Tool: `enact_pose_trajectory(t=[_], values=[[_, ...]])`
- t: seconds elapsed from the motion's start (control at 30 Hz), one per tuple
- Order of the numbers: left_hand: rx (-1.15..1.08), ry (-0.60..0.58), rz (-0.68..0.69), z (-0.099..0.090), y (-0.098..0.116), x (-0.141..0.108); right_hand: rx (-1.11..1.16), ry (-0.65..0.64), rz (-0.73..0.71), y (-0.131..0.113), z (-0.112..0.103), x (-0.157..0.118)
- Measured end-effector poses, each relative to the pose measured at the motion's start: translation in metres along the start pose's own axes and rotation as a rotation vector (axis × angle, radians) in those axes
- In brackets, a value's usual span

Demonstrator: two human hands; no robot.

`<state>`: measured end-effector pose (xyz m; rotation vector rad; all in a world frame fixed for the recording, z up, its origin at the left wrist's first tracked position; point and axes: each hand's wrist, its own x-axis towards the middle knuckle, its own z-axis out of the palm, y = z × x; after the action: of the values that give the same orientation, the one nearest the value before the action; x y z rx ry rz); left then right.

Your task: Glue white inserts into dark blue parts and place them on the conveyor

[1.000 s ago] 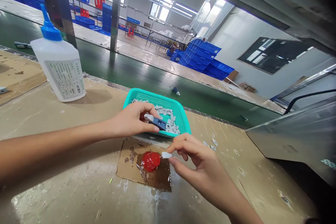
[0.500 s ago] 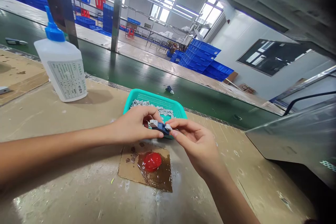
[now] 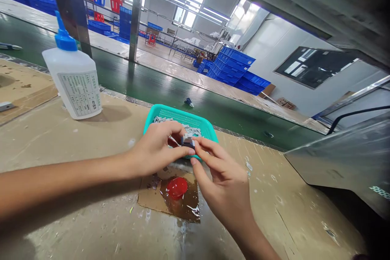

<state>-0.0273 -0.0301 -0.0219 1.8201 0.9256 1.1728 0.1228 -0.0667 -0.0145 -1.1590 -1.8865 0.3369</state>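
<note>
Filling the teal mesh tray (image 3: 179, 115), small white plastic pieces (image 3: 195, 131).

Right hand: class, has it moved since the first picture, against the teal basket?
Yes, forward: the right hand now reaches the teal basket at its front rim.

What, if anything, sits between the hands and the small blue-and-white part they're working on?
Nothing visible does: the fingertips of the left hand and the right hand both touch the small blue-and-white part directly, above the teal mesh basket.
</note>
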Motion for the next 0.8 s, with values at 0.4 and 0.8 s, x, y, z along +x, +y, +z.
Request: enact_pose_trajectory(t=[0.4, 0.8], values=[[-0.953, 0.036, -0.387, -0.01, -0.006, 0.025, 0.406, -0.203, 0.093, 0.01, 0.006, 0.019], [-0.495, -0.038, -0.246, -0.036, -0.026, 0.037, -0.221, -0.538, 0.085, 0.071, -0.003, 0.07]])
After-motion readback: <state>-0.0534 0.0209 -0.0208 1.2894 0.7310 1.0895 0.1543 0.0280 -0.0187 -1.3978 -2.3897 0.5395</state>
